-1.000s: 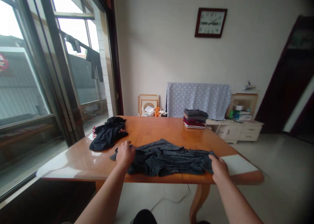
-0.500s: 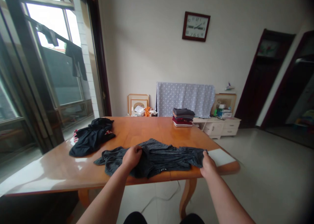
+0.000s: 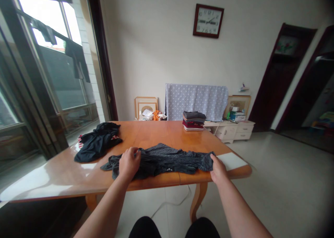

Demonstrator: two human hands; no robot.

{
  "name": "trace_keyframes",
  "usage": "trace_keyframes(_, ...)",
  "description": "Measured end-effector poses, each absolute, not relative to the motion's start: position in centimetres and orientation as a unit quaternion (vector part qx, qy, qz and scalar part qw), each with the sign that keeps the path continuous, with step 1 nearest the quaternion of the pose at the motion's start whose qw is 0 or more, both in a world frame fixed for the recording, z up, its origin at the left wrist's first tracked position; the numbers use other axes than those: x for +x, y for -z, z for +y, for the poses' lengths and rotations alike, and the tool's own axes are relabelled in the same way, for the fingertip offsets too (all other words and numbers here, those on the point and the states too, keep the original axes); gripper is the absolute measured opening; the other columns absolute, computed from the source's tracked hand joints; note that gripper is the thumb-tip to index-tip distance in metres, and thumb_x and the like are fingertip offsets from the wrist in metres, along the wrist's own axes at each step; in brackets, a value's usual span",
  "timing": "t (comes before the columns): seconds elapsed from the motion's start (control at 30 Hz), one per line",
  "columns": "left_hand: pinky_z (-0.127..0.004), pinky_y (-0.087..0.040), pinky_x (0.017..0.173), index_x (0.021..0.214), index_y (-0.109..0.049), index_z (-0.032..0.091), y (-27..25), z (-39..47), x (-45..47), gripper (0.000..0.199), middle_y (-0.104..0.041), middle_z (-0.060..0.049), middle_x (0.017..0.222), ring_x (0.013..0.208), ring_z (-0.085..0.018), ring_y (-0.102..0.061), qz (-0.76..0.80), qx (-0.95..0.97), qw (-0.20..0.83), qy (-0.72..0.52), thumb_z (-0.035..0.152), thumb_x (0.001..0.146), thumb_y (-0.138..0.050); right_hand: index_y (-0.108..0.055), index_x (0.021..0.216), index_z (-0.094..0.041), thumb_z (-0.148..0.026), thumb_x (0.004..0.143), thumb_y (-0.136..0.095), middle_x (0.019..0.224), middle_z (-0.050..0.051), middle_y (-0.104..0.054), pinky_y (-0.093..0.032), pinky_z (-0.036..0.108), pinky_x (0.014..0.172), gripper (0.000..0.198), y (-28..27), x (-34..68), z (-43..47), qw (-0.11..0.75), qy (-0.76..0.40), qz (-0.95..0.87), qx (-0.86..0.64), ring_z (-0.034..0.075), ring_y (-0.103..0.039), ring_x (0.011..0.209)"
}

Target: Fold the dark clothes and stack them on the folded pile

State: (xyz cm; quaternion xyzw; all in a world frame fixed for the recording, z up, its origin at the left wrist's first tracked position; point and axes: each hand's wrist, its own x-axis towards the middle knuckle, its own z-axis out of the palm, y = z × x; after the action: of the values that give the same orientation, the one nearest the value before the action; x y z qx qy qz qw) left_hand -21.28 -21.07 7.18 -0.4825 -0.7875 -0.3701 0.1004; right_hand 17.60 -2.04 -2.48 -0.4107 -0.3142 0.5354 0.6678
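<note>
A dark grey heathered top (image 3: pixel 169 158) lies bunched lengthwise along the near edge of the wooden table (image 3: pixel 146 135). A small white mark shows on its near side. My right hand (image 3: pixel 218 168) is closed on the top's right end, thumb uppermost. Toward the left part of the cloth, my left hand (image 3: pixel 129 163) rests with its fingers curled at the fabric; its fingertips are partly hidden. The garment's left end (image 3: pixel 108 165) spreads loosely past that hand.
Black clothing (image 3: pixel 97 144) with red-and-white striped bits lies heaped at the table's left. A folded clothes stack (image 3: pixel 193 121) stands at the far right edge. A white sheet (image 3: pixel 232 160) lies by the right corner. Behind are a white cabinet (image 3: pixel 232 132) and a dotted cloth (image 3: pixel 195 100).
My left hand has shifted left along the top. The right hand keeps its hold, and the right end has drawn slightly left. The white mark shows more clearly. The view has tilted down a little.
</note>
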Motion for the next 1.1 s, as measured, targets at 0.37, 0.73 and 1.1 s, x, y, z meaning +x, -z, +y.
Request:
trace_keyframes(0.37,-0.037,-0.040,0.083,0.093,-0.070,0.026,-4.7,-22.7,-17.0,0.017,-0.069,-0.006,0.104,0.102,-0.028,-0.059,-0.730,-0.638,0.037,0.240,0.033,0.081,-0.060,-0.047,0.144,-0.024,-0.047,0.071,-0.073,0.144,0.008,-0.056,-0.046,0.039,0.107,0.081,1.8,17.1,-4.8,0.632,-0.381,-0.445,-0.507,0.027,-0.054,0.131)
trace_keyframes(0.73,-0.024,-0.042,0.060,0.074,-0.058,0.020,-7.4,-22.1,-16.5,0.034,-0.056,0.003,0.066,0.063,-0.014,-0.053,-0.589,-0.466,-0.249,0.611,0.053,0.077,-0.064,-0.068,0.121,-0.023,-0.050,0.085,-0.059,0.124,0.011,-0.068,-0.041,0.046,0.108,0.046,-2.1,14.1,-10.5,0.460,-0.188,-0.750,-0.438,0.029,-0.058,0.121)
trace_keyframes(1.1,-0.024,-0.050,0.062,0.077,-0.060,0.020,-11.1,-24.5,-15.9,0.041,-0.066,0.001,0.073,0.066,-0.015,-0.062,-0.487,-0.365,-0.395,0.688,0.058,0.073,-0.074,-0.074,0.088,-0.026,-0.039,0.080,-0.067,0.089,0.002,-0.074,-0.044,0.042,0.097,0.017,-3.0,10.9,-11.9,0.468,-0.380,-0.701,-0.379,0.026,-0.064,0.094)
